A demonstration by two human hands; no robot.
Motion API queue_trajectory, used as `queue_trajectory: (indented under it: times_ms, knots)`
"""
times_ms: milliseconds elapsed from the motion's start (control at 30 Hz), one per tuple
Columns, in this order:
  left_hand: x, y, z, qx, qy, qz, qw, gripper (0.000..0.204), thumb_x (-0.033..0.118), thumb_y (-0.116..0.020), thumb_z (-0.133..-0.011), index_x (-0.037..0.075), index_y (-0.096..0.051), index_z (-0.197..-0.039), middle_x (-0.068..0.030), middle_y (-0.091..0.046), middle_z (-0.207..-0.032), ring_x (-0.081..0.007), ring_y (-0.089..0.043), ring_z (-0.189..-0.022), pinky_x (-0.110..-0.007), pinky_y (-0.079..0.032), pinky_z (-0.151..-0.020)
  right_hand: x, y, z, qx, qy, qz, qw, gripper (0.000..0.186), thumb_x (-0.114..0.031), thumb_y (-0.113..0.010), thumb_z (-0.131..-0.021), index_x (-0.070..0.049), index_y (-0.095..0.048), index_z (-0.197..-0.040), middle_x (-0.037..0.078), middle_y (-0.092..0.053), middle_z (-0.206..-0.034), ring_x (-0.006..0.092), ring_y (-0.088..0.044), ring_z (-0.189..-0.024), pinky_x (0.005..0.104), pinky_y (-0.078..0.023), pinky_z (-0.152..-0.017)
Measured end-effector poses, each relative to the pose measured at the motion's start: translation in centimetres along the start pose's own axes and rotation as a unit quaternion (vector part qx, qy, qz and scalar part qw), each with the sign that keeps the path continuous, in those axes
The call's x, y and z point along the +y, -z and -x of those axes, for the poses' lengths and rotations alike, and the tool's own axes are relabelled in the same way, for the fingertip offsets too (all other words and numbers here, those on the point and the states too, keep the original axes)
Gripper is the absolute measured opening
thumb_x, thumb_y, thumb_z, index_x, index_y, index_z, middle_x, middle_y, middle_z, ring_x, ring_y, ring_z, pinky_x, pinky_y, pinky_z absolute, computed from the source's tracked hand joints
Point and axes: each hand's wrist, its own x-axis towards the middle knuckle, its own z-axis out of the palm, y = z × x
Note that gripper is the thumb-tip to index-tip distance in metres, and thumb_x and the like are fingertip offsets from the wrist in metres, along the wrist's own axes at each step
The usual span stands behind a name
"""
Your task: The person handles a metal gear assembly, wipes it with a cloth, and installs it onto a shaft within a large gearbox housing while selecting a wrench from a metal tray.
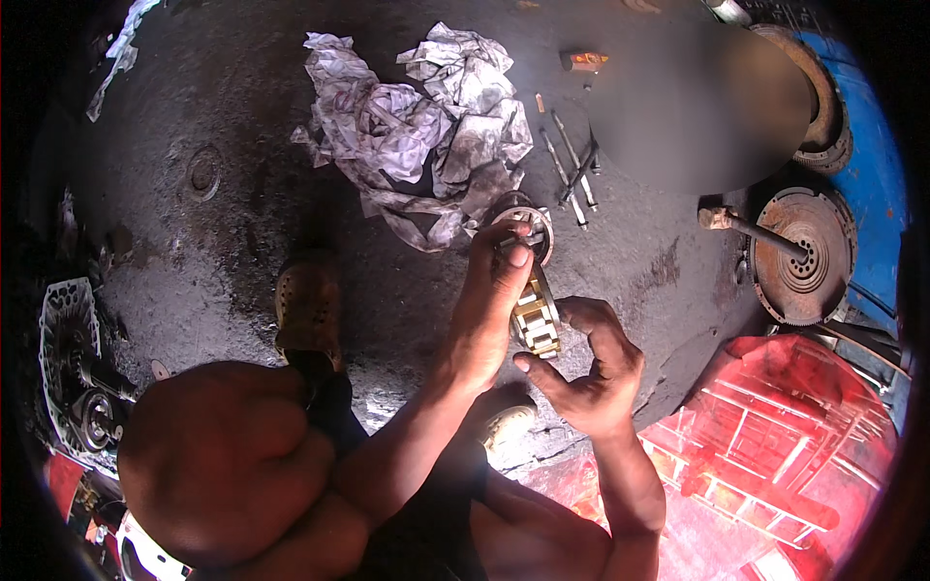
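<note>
My left hand (492, 290) is closed around a roller bearing (536, 315) with a brass-coloured cage, seen nearly edge-on and tilted. Its thumb lies along the upper part, and several shiny rollers show between the cage bars. Just beyond the fingers is a round metal ring (543, 232); whether it rests on the ground or touches the bearing I cannot tell. At the bearing's lower end, my right hand (596, 368) has thumb and forefinger apart, their tips close to it. Contact there is unclear.
Crumpled dirty rags (387, 121) lie ahead on the dark floor, beside several metal rods (570, 169). A hammer (719, 219) lies against a rusty toothed disc (799, 261) at right. Red plastic sheeting (775, 436) spreads at lower right; a metal housing (70, 339) stands at left.
</note>
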Motion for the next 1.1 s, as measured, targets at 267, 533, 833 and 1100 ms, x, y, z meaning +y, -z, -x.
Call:
queue_trajectory:
  times_ms: [267, 533, 833, 1100]
  knots:
    - [0.1, 0.5, -0.1, -0.026, 0.041, 0.009, 0.999, 0.044, 0.042, -0.054, -0.095, 0.011, -0.046, -0.125, -0.0034, -0.048, -0.113, -0.0114, -0.044, -0.102, -0.028, -0.038, -0.088, 0.1, 0.1, 0.1, -0.02, 0.007, 0.003, 1.0, 0.053, -0.013, -0.088, -0.059, 0.002, -0.059, -0.101, 0.018, -0.065, -0.097, 0.0318, -0.064, -0.088, 0.0392, -0.051, -0.078]
    - [0.2, 0.9, -0.1, -0.048, 0.061, 0.078, 0.994, 0.038, 0.031, -0.043, -0.097, 0.01, -0.046, -0.127, -0.0106, -0.058, -0.105, -0.0185, -0.062, -0.089, -0.031, -0.053, -0.075, -0.9, 0.1, -0.4, -0.033, 0.027, 0.01, 0.999, 0.051, -0.01, -0.086, -0.058, 0.002, -0.06, -0.1, 0.017, -0.066, -0.096, 0.0321, -0.065, -0.086, 0.0389, -0.054, -0.074]
    - [-0.3, 0.8, -0.2, -0.093, 0.057, 0.17, 0.979, 0.045, 0.033, -0.052, -0.092, 0.011, -0.044, -0.131, -0.0097, -0.055, -0.104, -0.0156, -0.059, -0.087, -0.029, -0.051, -0.074, -0.9, 0.2, -0.2, -0.048, 0.046, -0.004, 0.998, 0.048, -0.01, -0.084, -0.06, 0.002, -0.061, -0.101, 0.017, -0.066, -0.097, 0.0337, -0.064, -0.086, 0.0404, -0.053, -0.075]
    - [-0.6, 1.6, -0.6, -0.165, 0.02, 0.188, 0.968, 0.064, 0.042, -0.043, -0.091, 0.0, -0.033, -0.138, -0.0279, -0.055, -0.119, -0.034, -0.061, -0.105, -0.043, -0.05, -0.092, -1.6, 0.5, -0.4, -0.061, 0.069, 0.021, 0.996, 0.034, -0.007, -0.078, -0.069, -0.001, -0.063, -0.099, 0.012, -0.068, -0.097, 0.0305, -0.064, -0.088, 0.0412, -0.048, -0.082]
